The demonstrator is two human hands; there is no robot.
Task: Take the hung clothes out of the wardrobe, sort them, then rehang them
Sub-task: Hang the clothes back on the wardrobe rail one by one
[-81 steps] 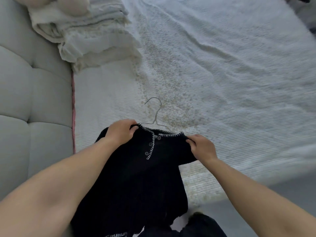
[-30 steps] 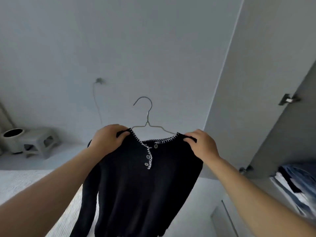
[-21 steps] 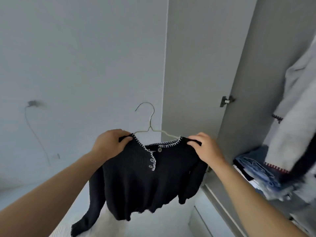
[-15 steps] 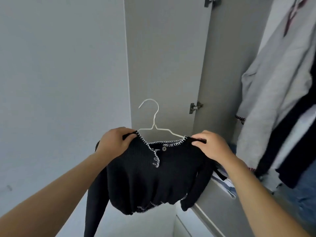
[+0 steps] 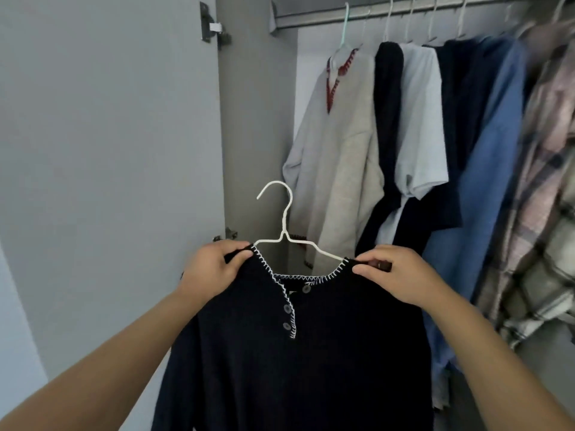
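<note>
A black sweater (image 5: 298, 353) on a white hanger (image 5: 284, 231) is held up in front of the open wardrobe, low in the view at 6 o'clock. The left hand (image 5: 211, 269) pinches the sweater's shoulder at the collar, thumb on top; the right hand (image 5: 395, 275) grips the other shoulder the same way. The hanger's hook stands free, well below the rail (image 5: 389, 14) at 12 o'clock. On the rail hang a pale sweater (image 5: 336, 144), a white t-shirt (image 5: 420, 119), a blue shirt (image 5: 494, 181) and a plaid shirt (image 5: 547, 197) toward 2 o'clock. The wardrobe door (image 5: 109, 150) stands open at 9 o'clock.
</note>
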